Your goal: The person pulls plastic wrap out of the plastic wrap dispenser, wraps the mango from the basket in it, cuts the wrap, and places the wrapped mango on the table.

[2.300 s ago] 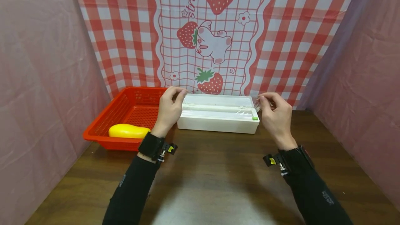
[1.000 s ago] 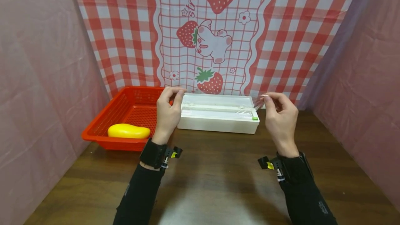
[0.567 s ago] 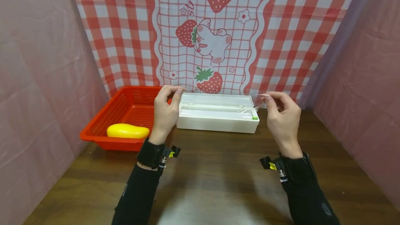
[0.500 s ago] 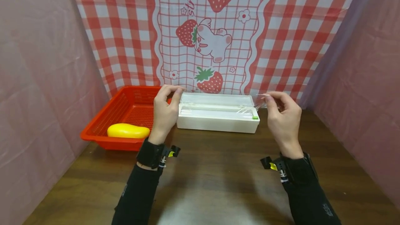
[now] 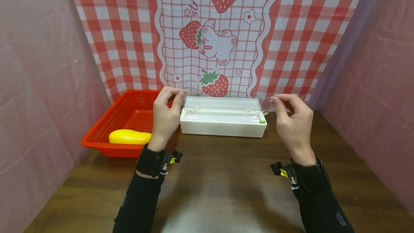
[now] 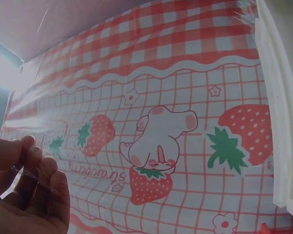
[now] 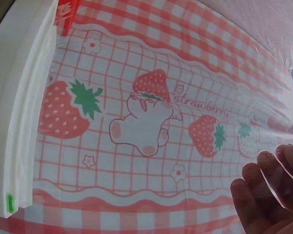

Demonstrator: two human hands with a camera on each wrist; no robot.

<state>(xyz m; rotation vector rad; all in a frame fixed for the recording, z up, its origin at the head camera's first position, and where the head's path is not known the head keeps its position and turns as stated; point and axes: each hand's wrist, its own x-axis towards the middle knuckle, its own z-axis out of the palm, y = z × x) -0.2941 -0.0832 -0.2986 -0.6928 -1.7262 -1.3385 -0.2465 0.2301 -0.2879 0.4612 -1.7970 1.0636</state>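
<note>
A long white cling film box stands on the table with its lid raised at the back and a small green piece at its right end. Clear cling film runs up out of it and spans the space between both hands. My left hand pinches one corner between thumb and fingers, just left of the box. At the right end, my right hand pinches the other corner, its remaining fingers curled. In the right wrist view, the film shows as glare near the fingertips.
To the left, a red plastic basket holds a yellow mango-shaped thing; the left hand overlaps its right side. A strawberry-print cloth hangs right behind the box. Pink cloth walls both sides. Brown wooden table lies in front.
The hands have moved apart: the left hand leftward, the right hand to the right, widening the film between them. Both keep their pinch. The head view has shifted slightly.
</note>
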